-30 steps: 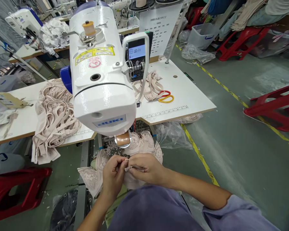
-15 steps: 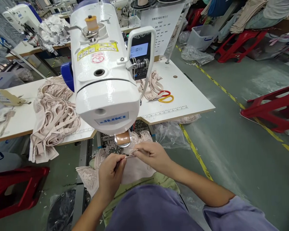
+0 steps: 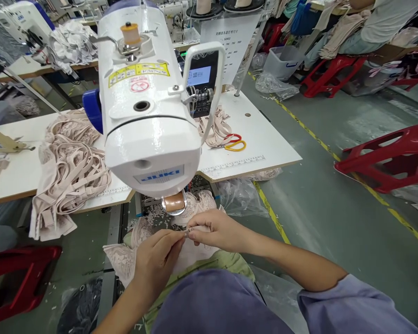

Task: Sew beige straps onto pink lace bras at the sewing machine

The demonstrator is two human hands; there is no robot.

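A beige lace bra (image 3: pixel 121 260) lies across my lap, below the head of the white sewing machine (image 3: pixel 153 153). My left hand (image 3: pixel 158 257) is closed, with thumb and forefinger pinching a narrow edge of the bra. Fingertip to fingertip with it, my right hand (image 3: pixel 219 230) grips the same part, and a bit of pale fabric shows between its fingers. The exact spot they pinch is mostly covered by the fingers. More lace cups (image 3: pixel 197 202) rest just beyond my hands, beside the machine's copper-coloured cylinder (image 3: pixel 174 202).
Beige straps and lace pieces (image 3: pixel 68 171) hang over the table's left front edge. Scissors (image 3: pixel 234 143) with red and yellow handles lie on the right tabletop (image 3: pixel 264 134), by more straps. A red stool (image 3: pixel 386 157) stands at right, another red stool (image 3: pixel 17 283) at left.
My hands have come closer together, and the right one has turned and closed more around the fabric. The whole view has shifted slightly left.
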